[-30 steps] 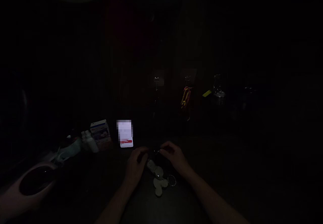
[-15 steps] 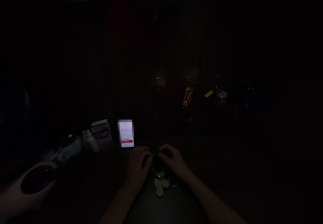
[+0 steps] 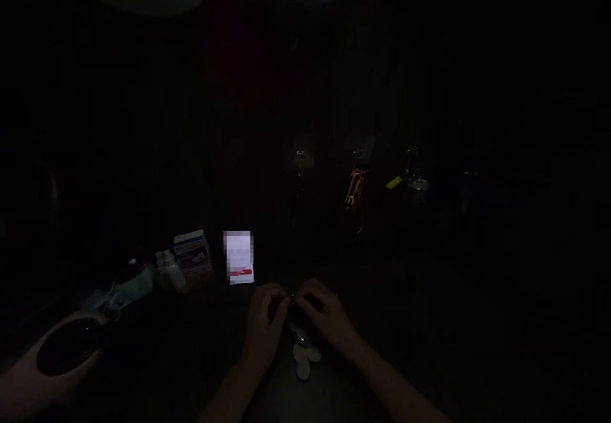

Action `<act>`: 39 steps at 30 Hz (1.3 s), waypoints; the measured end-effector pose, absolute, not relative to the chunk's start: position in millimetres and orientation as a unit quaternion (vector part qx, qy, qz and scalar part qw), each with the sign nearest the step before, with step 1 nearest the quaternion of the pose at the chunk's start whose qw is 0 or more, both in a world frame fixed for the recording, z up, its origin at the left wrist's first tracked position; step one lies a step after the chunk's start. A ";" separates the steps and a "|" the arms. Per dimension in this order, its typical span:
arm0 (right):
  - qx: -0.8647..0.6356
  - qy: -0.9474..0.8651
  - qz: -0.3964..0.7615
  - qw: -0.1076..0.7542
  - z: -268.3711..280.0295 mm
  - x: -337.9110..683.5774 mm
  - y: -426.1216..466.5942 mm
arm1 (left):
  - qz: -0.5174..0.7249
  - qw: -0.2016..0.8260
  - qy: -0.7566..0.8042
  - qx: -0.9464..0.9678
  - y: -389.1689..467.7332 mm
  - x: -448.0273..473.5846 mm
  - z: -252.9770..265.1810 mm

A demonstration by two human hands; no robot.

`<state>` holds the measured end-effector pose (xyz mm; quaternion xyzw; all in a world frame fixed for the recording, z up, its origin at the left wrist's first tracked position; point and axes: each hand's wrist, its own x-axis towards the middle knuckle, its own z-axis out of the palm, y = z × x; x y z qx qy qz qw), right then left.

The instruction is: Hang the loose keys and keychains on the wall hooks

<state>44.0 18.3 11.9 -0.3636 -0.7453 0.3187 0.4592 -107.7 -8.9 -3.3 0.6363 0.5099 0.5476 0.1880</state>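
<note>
In the dim head view, my left hand (image 3: 267,312) and my right hand (image 3: 322,308) meet at the centre, thumbs and fingers pinched. A small dark thing with a metallic glint (image 3: 293,298) is between their fingertips; its kind is too dark to make out. Just below hangs or lies a shiny metal piece (image 3: 300,338), partly hidden by the right hand. Under it is a pale flat piece with rounded lobes (image 3: 304,366), apart from the fingers.
A lit screen (image 3: 239,256) stands behind my left hand. Left of it are a box (image 3: 191,254), small white bottles (image 3: 174,275) and a pale shape with a dark glossy oval (image 3: 71,346). A yellow-and-red cord (image 3: 353,189) and metal items (image 3: 417,184) hang from wall hooks.
The view has shifted slightly, so most things sit a little lower. My hands have drawn closer together at the fingertips. A thin curved glint beside the pale piece no longer shows.
</note>
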 end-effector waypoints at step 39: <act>-0.362 -0.650 0.125 0.656 186.9 37.7 109.9 | 0.456 0.299 0.533 0.647 15.1 -116.8 -27.4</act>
